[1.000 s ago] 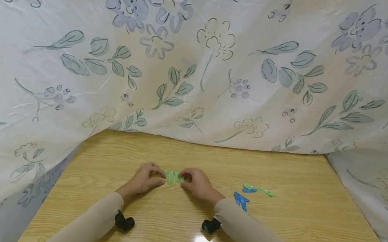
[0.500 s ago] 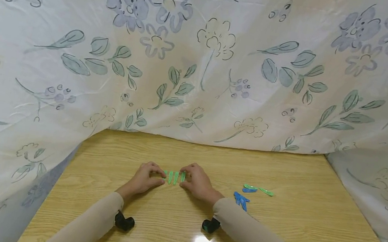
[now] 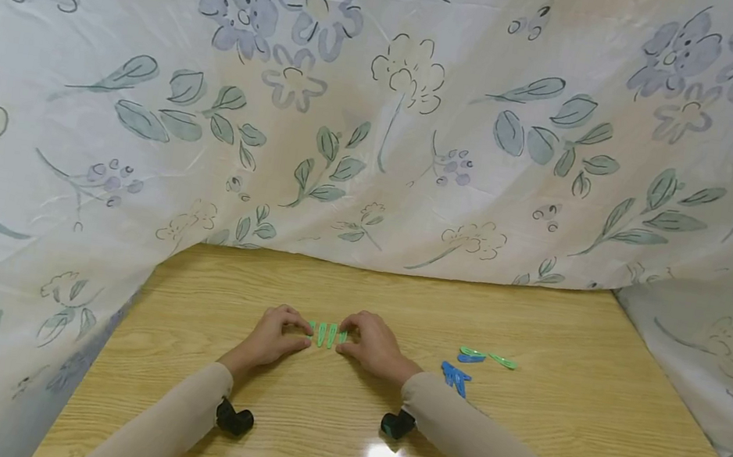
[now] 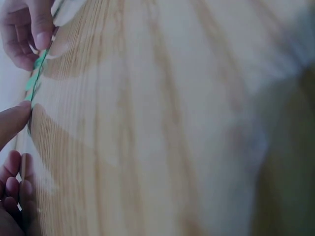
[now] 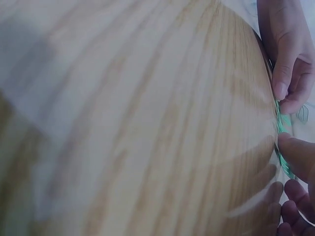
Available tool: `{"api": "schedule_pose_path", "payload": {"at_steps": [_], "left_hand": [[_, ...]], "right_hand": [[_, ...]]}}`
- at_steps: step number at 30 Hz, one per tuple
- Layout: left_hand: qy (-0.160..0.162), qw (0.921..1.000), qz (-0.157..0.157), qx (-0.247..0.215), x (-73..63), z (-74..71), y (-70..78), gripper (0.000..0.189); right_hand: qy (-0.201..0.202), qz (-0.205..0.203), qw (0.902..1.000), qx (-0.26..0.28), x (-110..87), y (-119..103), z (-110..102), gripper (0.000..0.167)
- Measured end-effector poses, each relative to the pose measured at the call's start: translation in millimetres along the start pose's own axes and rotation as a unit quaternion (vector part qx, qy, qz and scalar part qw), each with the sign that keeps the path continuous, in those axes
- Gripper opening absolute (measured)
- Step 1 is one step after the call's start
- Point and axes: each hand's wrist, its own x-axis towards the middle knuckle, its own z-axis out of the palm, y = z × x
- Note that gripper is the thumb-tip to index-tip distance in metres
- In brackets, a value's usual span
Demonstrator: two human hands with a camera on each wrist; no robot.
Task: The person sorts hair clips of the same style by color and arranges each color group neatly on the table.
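Note:
Green snap hair clips stand upright in a short row on the wooden table. My left hand point(image 3: 276, 336) is at the row's left end, thumb and fingertips pinching the leftmost green clip point(image 3: 312, 326), which they partly hide. At the right end, my right hand point(image 3: 374, 346) holds another green clip point(image 3: 343, 338) between thumb and fingers, one at each end of it. Two more clips, a green clip point(image 3: 321, 335) and its neighbour point(image 3: 332, 336), lie side by side between the hands. Both wrist views catch the green row point(image 4: 30, 88) edge-on along the tabletop.
Right of my right hand lies a small pile of blue hair clips point(image 3: 455, 378). Behind it are another blue clip point(image 3: 471, 359) and two green clips point(image 3: 503, 362). A floral cloth point(image 3: 387, 184) hangs along the back and sides of the table point(image 3: 306, 441).
My right hand opened its fingers a little around the rightmost green clip, then closed in and shifted slightly left, bringing the clip nearer the row. My left hand has stayed in place.

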Motion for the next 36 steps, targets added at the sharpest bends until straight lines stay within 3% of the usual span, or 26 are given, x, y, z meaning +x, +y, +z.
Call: {"api": "schedule_pose_path", "payload": {"at_steps": [36], "left_hand": [[-0.003, 1.0000, -0.002, -0.004, -2.1, 2.9, -1.4, 0.007]], "right_hand": [[-0.004, -0.005, 1.0000, 0.006, -0.4, 4.0, 0.0, 0.027]]}}
